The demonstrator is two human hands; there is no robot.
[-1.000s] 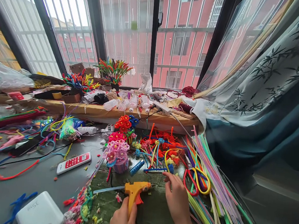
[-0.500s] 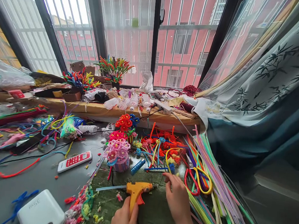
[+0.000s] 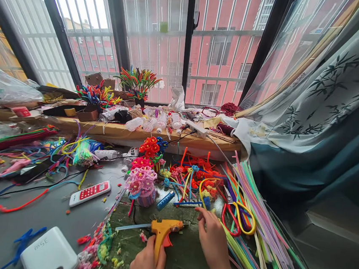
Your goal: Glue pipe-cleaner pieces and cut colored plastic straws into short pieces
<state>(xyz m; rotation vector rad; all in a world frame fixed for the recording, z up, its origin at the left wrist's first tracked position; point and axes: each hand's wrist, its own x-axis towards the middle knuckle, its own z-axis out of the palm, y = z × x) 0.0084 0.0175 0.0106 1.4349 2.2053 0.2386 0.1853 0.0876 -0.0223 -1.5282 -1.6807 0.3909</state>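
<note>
My left hand (image 3: 146, 263) is wrapped round the handle of an orange hot glue gun (image 3: 163, 230), whose glue stick pokes out to the left over the dark green mat (image 3: 183, 257). My right hand (image 3: 212, 235) rests on the mat with its fingers curled and pinched together near a blue pipe cleaner (image 3: 187, 203); I cannot make out what they hold. Red-and-yellow-handled scissors (image 3: 238, 218) lie just right of that hand. A cup of pink pipe-cleaner flowers (image 3: 141, 186) stands beyond the gun.
Long pipe cleaners in many colours (image 3: 259, 227) fan out on the right. A red-and-white remote (image 3: 89, 193) and a white box (image 3: 49, 253) lie on the grey table at left. The wooden windowsill (image 3: 116, 132) holds bottles and craft flowers. A curtain (image 3: 328, 102) hangs at right.
Almost nothing has moved; the view has shifted slightly and my hands keep their places with the glue gun still gripped.
</note>
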